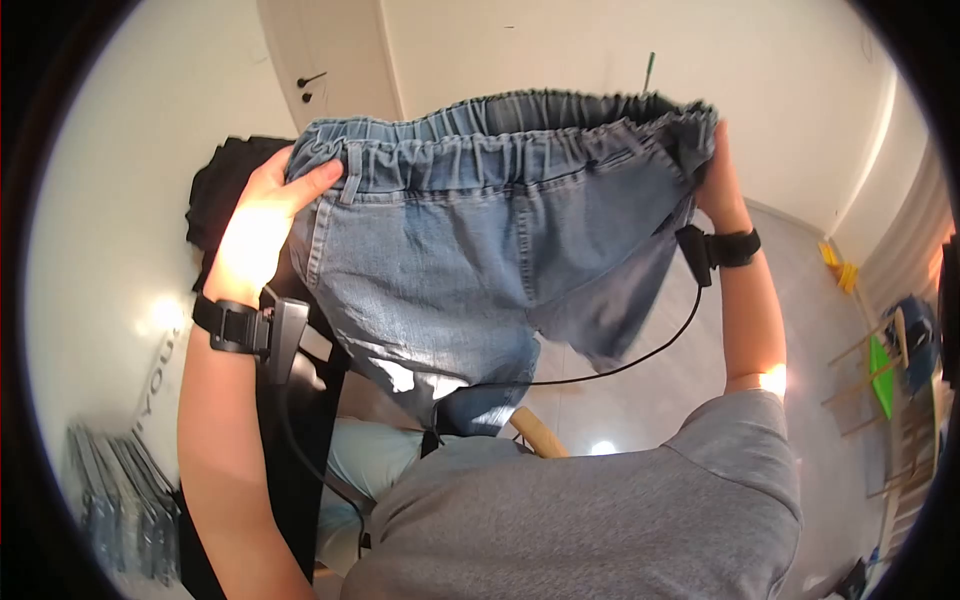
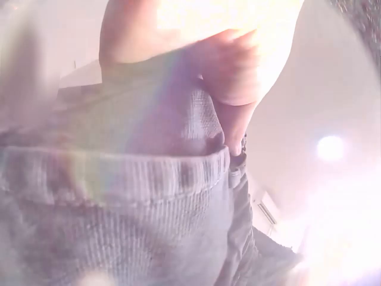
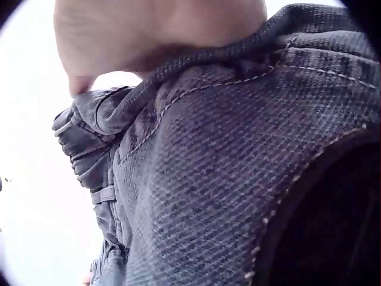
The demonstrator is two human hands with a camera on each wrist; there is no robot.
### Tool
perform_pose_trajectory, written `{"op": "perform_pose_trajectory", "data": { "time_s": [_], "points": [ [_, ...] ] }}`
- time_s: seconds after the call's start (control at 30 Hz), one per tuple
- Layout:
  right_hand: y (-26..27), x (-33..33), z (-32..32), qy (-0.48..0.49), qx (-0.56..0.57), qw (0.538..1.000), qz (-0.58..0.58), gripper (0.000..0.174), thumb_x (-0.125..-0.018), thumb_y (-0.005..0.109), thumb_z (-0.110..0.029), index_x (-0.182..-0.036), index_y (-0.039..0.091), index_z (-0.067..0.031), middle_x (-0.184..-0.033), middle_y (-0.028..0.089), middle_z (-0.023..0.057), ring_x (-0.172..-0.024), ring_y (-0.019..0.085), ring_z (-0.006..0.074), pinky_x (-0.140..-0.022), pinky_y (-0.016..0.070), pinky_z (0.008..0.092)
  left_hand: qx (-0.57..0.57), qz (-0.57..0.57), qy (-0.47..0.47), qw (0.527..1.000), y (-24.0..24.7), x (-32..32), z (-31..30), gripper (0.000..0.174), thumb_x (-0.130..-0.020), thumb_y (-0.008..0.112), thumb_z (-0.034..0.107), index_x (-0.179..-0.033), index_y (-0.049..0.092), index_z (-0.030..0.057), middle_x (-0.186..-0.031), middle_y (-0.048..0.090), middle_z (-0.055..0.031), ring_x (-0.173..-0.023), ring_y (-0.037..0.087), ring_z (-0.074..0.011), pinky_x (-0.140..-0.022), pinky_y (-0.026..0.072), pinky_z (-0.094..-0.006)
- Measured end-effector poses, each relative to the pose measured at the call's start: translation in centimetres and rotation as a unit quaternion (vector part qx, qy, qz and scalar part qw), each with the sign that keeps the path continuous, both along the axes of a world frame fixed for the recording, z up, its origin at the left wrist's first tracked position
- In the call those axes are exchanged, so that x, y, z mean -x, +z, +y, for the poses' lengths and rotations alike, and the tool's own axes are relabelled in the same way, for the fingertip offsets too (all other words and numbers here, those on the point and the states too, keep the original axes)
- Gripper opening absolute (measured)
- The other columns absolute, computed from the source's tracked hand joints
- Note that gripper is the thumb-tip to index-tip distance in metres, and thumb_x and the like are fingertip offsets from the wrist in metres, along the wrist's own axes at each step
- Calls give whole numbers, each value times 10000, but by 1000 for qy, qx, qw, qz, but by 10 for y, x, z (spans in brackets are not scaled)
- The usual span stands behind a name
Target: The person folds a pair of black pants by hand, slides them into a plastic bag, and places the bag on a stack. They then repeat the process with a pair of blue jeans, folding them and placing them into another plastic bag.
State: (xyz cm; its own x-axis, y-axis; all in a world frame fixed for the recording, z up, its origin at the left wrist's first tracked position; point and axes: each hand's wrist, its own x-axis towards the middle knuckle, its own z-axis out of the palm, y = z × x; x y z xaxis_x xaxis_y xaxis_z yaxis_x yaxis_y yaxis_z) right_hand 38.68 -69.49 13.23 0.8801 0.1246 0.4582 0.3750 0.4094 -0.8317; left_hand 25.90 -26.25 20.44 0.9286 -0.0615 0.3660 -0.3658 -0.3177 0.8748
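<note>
Blue denim shorts (image 1: 430, 245) with a gathered elastic waistband hang spread in the air between both hands in the head view. My left hand (image 1: 265, 205) grips the waistband at its left end, thumb on the outer front. At the right end my right hand (image 1: 722, 180) holds the waistband, its fingers largely hidden behind the cloth. The left wrist view shows the pale, glare-washed waistband (image 2: 137, 179) below the hand (image 2: 238, 65). In the right wrist view, denim (image 3: 202, 161) fills much of the picture under the hand (image 3: 155, 36).
Black cloth (image 1: 225, 190) lies behind my left hand, above a dark surface. A door (image 1: 335, 60) stands at the back. Clear bags or folders (image 1: 125, 510) are at lower left. A wooden rack (image 1: 900, 400) with items stands on the right; a thin cable (image 1: 600, 378) crosses below the shorts.
</note>
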Motion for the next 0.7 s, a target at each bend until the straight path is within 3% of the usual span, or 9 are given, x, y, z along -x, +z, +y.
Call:
{"op": "perform_pose_trajectory", "data": {
  "time_s": [0.03, 0.1, 0.13, 0.17, 0.23, 0.27, 0.4, 0.53, 0.7],
  "points": [
    [-13, 11, -2, 47, 34, 991, -118, 589, -980, 317, -479, -1314, 456, -14, -1315, 505, 82, -1205, 468, 198, -1046, 317, 324, 4, -9, -1, 1000, -3, -1, 1, 420, -855, 651, 186, -1193, 541, -38, -1149, 609, -104, -1075, 547, -175, -988, 367, -303],
    [-16, 45, -2, -64, 199, 951, -226, 734, -913, 383, -597, -1352, 409, -8, -1348, 458, 77, -1227, 442, 197, -1057, 282, 333, 2, -6, 4, 1000, -7, -3, 4, 387, -863, 645, 170, -1176, 552, -37, -1115, 626, -95, -1034, 566, -162, -968, 383, -293],
    [-16, 56, 2, -85, 186, 938, -281, 849, -815, 527, -644, -1365, 393, -11, -1350, 442, 78, -1210, 451, 201, -1044, 286, 331, 27, -19, -7, 999, -11, -5, 5, 388, -836, 683, 189, -1135, 587, -37, -1063, 649, -88, -980, 583, -143, -925, 404, -272],
    [-15, 64, 3, -89, 183, 938, -280, 849, -815, 527, -644, -1365, 393, -11, -1350, 442, 78, -1210, 451, 201, -1044, 286, 331, 24, -14, -3, 1000, -12, -11, 9, 369, -839, 678, 181, -1124, 592, -37, -1055, 651, -84, -966, 584, -137, -912, 411, -273],
    [-11, 86, 5, -101, 243, 925, -273, 985, -691, 681, -641, -1388, 360, -25, -1321, 453, 87, -1174, 457, 186, -1025, 298, 313, 33, -11, -2, 999, -10, -10, 11, 344, -841, 673, 169, -1106, 600, -37, -1037, 654, -83, -945, 586, -128, -894, 420, -268],
    [-15, 91, 6, -119, 215, 925, -290, 768, -752, 735, -447, -1321, 457, -13, -1202, 534, 83, -1089, 493, 162, -971, 339, 279, 29, -10, -5, 1000, -10, -9, 10, 344, -841, 673, 169, -1106, 600, -37, -1037, 654, -83, -945, 586, -128, -894, 420, -268],
    [-14, 94, 16, -229, 294, 903, -212, 469, -832, 689, -285, -1191, 577, -4, -1066, 596, 48, -985, 527, 137, -891, 398, 263, 46, -1, -11, 999, -10, -12, 10, 319, -841, 665, 148, -1088, 604, -45, -1018, 657, -85, -924, 589, -124, -875, 429, -262],
    [-8, 86, 19, -139, 123, 975, 119, 263, -897, 610, -207, -976, 637, 42, -867, 651, 42, -785, 586, 93, -734, 452, 224, -29, 39, -6, 999, -14, -21, 23, 356, -825, 658, 76, -1159, 575, -16, -1113, 624, -108, -1000, 568, -143, -906, 415, -275],
    [-10, 61, 9, -102, 150, 978, 107, 227, -892, 604, -165, -1001, 632, 33, -910, 650, 65, -808, 595, 104, -737, 468, 238, -117, -75, -16, 990, -2, -10, 11, 482, -771, 634, -17, -1233, 523, 67, -1244, 542, -88, -1126, 492, -158, -969, 364, -285]
  ]
}}
